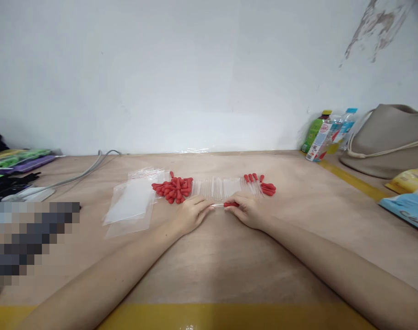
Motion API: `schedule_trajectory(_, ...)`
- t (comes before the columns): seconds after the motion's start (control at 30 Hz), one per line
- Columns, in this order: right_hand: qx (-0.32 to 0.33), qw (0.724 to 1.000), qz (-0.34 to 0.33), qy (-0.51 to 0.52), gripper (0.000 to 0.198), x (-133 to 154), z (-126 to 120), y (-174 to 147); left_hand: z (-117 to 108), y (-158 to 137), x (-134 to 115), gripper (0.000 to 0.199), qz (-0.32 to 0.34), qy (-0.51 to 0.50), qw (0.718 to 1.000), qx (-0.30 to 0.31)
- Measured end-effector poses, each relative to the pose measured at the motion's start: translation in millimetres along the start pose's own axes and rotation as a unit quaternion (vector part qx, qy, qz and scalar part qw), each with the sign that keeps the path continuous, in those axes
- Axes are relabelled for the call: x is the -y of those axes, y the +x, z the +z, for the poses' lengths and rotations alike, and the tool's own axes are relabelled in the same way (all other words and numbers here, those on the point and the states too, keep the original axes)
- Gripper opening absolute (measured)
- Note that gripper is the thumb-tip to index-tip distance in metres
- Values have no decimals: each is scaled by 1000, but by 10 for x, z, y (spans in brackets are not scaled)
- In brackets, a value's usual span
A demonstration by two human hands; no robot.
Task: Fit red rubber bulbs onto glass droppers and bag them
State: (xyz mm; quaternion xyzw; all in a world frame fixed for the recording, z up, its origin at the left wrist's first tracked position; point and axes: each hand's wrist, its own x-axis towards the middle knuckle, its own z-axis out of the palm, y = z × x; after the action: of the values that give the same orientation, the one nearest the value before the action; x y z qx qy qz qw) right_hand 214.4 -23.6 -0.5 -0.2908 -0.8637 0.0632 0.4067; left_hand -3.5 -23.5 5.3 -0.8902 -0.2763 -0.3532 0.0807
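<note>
My left hand point(193, 214) is closed, pinching a thin clear glass dropper tube point(218, 206). The tube's right end meets a red rubber dropper bulb point(231, 204), which my right hand point(248, 211) grips between thumb and fingers. How far the tube sits in the bulb cannot be made out. Just beyond both hands lies a row of clear tubes point(215, 188). Loose red bulbs point(174, 189) are heaped left of that row. At its right end, several tubes carry red bulbs point(250, 177), and a small cluster of red bulbs point(268, 188) lies beside them.
Clear plastic bags point(129, 201) lie flat at left. A grey cable point(88, 172) runs towards stacked packages point(30, 162) at far left. Bottles point(318, 137), a grey-beige bag point(387, 142) and a blue packet point(408, 208) stand or lie on the right. A white wall point(209, 82) bounds the back.
</note>
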Motion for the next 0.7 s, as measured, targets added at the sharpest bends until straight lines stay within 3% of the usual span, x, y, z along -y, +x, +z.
schedule_trajectory(0.7, 55, 998, -9, -10, 12, 77, 37, 62, 35, -21, -3, 25, -19, -25, 998, 50)
